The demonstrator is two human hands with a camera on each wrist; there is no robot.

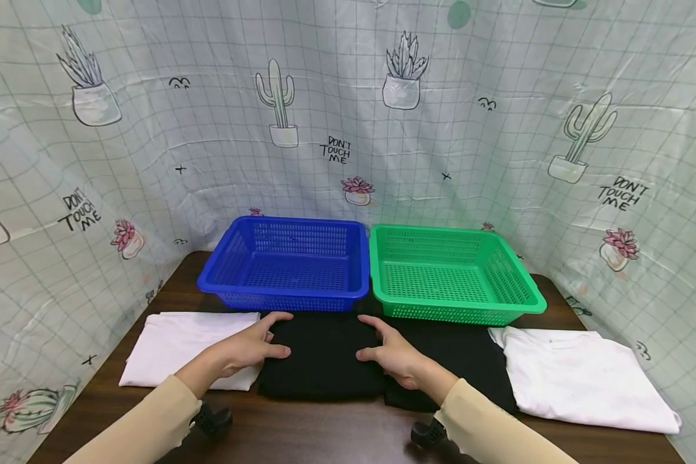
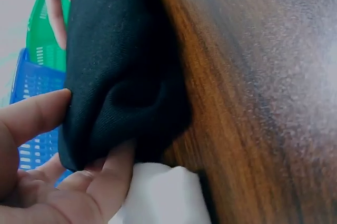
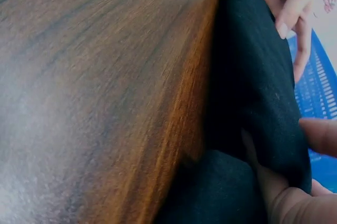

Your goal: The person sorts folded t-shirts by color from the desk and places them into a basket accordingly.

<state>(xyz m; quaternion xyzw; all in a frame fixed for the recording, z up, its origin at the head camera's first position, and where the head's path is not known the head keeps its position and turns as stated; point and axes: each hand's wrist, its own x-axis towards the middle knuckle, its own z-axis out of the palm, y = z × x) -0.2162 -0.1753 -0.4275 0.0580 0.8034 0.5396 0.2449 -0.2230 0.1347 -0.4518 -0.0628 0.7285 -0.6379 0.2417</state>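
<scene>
A folded black garment (image 1: 325, 361) lies at the middle of the table, just in front of the blue basket. My left hand (image 1: 249, 348) grips its left side; in the left wrist view the thumb (image 2: 45, 111) is on top and fingers are tucked under the fold. On the opposite side my right hand (image 1: 397, 354) holds the edge the same way, its fingers partly hidden beneath the cloth in the right wrist view. A second folded black garment (image 1: 455, 361) lies to the right, partly behind my right hand and wrist.
Behind the garments stand a blue basket (image 1: 359, 264) and a green basket (image 1: 377, 270), side by side. Folded white garments lie at both ends of the row, one at left (image 1: 180, 341) and one at right (image 1: 591, 383). A patterned curtain (image 1: 325, 77) surrounds the brown table (image 1: 313, 432).
</scene>
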